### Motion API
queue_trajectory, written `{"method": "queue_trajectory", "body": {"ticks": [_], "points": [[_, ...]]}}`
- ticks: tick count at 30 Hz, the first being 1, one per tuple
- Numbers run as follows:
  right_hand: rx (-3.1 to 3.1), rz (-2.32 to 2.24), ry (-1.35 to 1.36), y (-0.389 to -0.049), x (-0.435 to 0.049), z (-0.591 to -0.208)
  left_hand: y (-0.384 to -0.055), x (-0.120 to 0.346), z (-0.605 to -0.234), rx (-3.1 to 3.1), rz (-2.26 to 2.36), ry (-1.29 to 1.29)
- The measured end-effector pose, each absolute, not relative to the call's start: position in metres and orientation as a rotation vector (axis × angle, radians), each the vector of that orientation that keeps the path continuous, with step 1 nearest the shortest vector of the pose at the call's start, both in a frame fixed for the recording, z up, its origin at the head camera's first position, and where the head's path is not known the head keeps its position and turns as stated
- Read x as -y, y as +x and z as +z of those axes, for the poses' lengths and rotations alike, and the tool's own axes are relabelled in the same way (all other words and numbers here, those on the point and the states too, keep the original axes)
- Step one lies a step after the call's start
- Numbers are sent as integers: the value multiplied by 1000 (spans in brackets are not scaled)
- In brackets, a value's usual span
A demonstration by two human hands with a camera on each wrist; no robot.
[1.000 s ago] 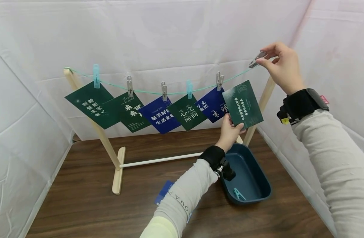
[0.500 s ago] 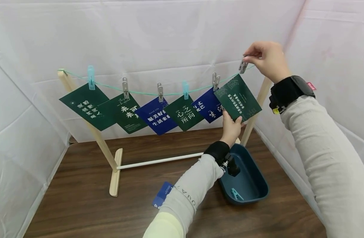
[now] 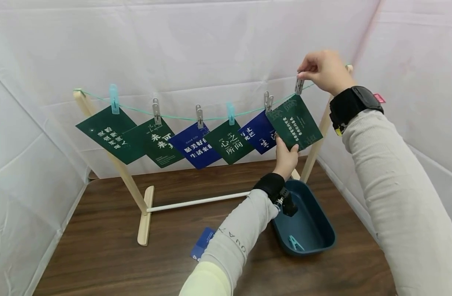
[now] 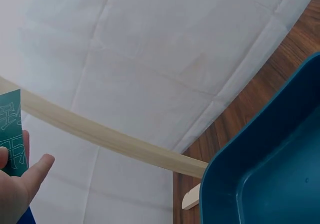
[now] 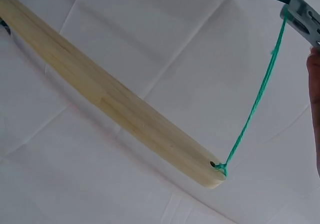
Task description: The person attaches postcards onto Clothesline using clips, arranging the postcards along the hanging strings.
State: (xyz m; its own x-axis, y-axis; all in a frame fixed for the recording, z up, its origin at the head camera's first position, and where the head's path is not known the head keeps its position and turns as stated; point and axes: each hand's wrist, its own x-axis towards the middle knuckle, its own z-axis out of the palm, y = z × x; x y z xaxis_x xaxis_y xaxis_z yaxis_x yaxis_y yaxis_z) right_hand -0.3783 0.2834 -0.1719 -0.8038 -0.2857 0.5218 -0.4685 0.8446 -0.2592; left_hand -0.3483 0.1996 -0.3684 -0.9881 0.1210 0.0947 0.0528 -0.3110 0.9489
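In the head view my left hand pinches the lower left edge of a green card with white writing. My right hand pinches a grey clothespin whose jaws meet the string and the card's top corner. The right wrist view shows that clothespin on the green string, right at the card's edge. In the left wrist view the card sits between my left thumb and fingers. Left of it hangs a blue card, partly covered, under another grey clothespin.
More green and blue cards hang from clothespins along the string between wooden posts. A dark blue bin holds a light blue clothespin. A blue card lies on the wooden table, partly under my left sleeve. A white rod joins the posts.
My right hand has moved left and slightly down with the grey clothespin, from beyond the card to its top corner on the string. My left hand has raised the card slightly.
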Motion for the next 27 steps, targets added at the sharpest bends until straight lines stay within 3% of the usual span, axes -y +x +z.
{"method": "queue_trajectory", "body": {"ticks": [27], "points": [[2747, 404, 688, -385, -296, -183, -350, -202, -373, -1922, 2417, 111]]}}
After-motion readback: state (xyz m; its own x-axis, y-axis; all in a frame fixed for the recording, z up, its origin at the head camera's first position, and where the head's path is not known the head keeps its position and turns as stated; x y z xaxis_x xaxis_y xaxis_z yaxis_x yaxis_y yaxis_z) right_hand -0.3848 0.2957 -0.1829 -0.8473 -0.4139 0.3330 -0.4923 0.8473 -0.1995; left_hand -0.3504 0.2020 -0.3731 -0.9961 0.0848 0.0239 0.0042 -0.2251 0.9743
